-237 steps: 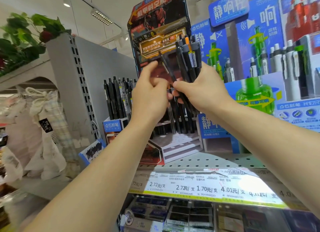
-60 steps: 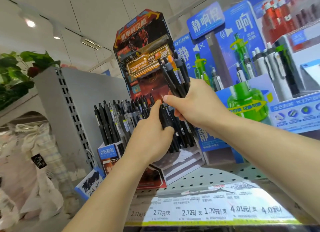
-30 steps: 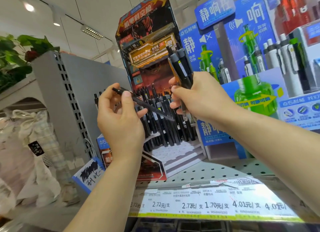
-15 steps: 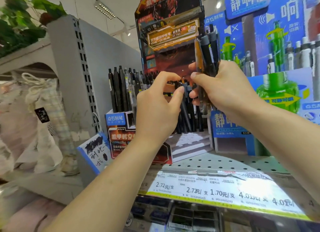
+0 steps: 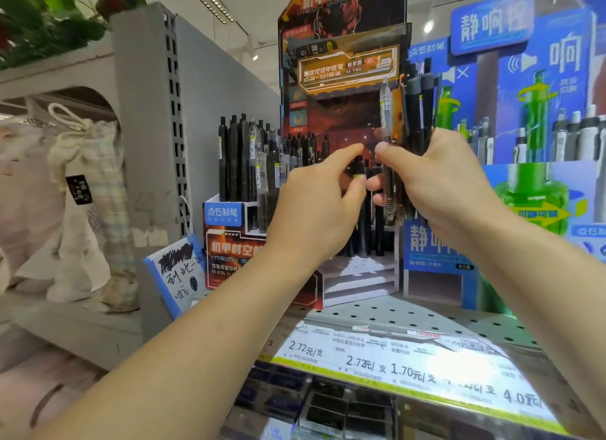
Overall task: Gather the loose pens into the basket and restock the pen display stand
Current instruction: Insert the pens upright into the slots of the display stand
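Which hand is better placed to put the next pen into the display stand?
The left hand. It holds no bundle and hangs just in front of the stand's pen slots, fingers near the clear pen. The right hand grips the bundle of pens.

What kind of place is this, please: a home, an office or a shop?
Most likely a shop, in its stationery section. Printed price labels run along the shelf edge, a branded cardboard pen display stand holds many pens, and the right hand holds a bundle of pens.
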Available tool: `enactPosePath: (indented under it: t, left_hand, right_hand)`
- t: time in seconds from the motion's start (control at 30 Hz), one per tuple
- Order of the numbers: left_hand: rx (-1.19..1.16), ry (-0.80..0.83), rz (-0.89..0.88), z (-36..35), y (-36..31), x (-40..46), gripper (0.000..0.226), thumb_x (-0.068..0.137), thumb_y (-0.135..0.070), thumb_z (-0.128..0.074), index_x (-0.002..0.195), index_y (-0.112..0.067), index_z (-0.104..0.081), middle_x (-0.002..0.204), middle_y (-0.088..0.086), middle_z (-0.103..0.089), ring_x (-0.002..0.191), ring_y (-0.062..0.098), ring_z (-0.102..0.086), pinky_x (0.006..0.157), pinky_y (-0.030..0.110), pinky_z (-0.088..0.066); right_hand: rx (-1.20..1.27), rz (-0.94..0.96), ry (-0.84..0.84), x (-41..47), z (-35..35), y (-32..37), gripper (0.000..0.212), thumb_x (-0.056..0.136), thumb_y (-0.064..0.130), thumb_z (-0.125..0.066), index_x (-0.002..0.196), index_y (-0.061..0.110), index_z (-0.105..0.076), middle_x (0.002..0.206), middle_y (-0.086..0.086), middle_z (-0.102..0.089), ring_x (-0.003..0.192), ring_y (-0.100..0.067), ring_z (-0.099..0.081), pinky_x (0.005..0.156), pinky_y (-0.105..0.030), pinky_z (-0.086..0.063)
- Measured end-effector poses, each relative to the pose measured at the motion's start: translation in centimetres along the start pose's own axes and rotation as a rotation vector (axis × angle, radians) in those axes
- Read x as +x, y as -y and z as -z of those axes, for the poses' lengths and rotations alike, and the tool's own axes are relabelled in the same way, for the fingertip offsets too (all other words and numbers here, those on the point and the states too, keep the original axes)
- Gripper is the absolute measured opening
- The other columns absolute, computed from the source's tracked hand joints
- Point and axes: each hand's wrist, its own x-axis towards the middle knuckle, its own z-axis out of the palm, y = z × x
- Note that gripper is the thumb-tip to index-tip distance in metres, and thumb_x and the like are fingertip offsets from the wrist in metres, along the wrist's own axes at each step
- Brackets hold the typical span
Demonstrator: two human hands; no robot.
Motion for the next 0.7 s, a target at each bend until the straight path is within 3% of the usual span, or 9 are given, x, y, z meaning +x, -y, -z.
enactPosePath:
  t: [0.13, 0.23, 0.33, 0.47, 0.53, 0.7]
  left_hand:
    - [0.175, 0.297, 0.111, -0.3, -0.3, 0.3, 0.069, 0.090, -0.033, -0.049, 0.153, -0.046, -0.022, 0.081, 0.000, -0.064, 0.074, 0.024, -0.062, 0.076, 0.044, -0.058]
    - [0.180, 0.390, 0.160, -0.3, -0.4, 0.7, 0.075, 0.088, -0.034, -0.047, 0.153, -0.048, -0.013, 0.085, 0.002, -0.062, 0.071, 0.026, -0.061, 0.071, 0.043, -0.057]
    - [0.115, 0.436, 0.177, -0.2, -0.4, 0.9, 0.078, 0.089, -0.030, -0.049, 0.154, -0.048, -0.010, 0.074, 0.000, -0.065, 0.065, 0.021, -0.063, 0.065, 0.040, -0.057]
    - [-0.069, 0.343, 0.216, 0.1, -0.2, 0.9, 0.075, 0.090, -0.028, -0.051, 0.153, -0.049, -0.016, 0.071, 0.003, -0.070, 0.055, 0.013, -0.066, 0.062, 0.037, -0.058]
    - [-0.185, 0.262, 0.195, 0.3, 0.0, 0.8, 0.068, 0.093, -0.028, -0.050, 0.153, -0.044, -0.023, 0.070, 0.004, -0.070, 0.051, 0.008, -0.063, 0.055, 0.029, -0.052]
    - [-0.480, 0.092, 0.242, 1.0, 0.5, 0.9, 0.046, 0.101, -0.038, -0.046, 0.145, -0.038, -0.038, 0.077, -0.006, -0.069, 0.052, 0.013, -0.063, 0.044, 0.021, -0.045]
  right_hand:
    - [-0.002, 0.007, -0.011, 0.1, 0.1, -0.1, 0.005, 0.099, 0.019, -0.065, 0.095, 0.017, -0.067, 0.074, 0.000, -0.073, 0.065, -0.017, -0.075, 0.055, -0.035, -0.062]
    - [0.002, 0.012, 0.000, 0.1, 0.2, -0.2, 0.007, 0.099, 0.019, -0.064, 0.093, 0.015, -0.066, 0.065, 0.002, -0.071, 0.061, -0.016, -0.073, 0.052, -0.031, -0.058]
    - [-0.003, 0.008, 0.012, 0.1, 0.3, -0.2, 0.008, 0.099, 0.020, -0.065, 0.094, 0.013, -0.066, 0.064, 0.001, -0.071, 0.061, -0.017, -0.073, 0.052, -0.030, -0.057]
    - [0.001, 0.002, 0.020, 0.1, 0.3, 0.0, 0.004, 0.097, 0.021, -0.067, 0.095, 0.018, -0.068, 0.064, 0.003, -0.071, 0.062, -0.014, -0.073, 0.052, -0.028, -0.057]
    - [-0.022, 0.009, 0.032, 0.0, 0.3, 0.0, 0.003, 0.096, 0.022, -0.069, 0.094, 0.020, -0.069, 0.066, 0.002, -0.072, 0.063, -0.015, -0.074, 0.054, -0.028, -0.057]
    - [-0.081, 0.032, 0.113, -0.2, 0.2, 0.2, 0.005, 0.094, 0.022, -0.072, 0.089, 0.021, -0.073, 0.068, 0.004, -0.074, 0.063, -0.014, -0.074, 0.055, -0.027, -0.058]
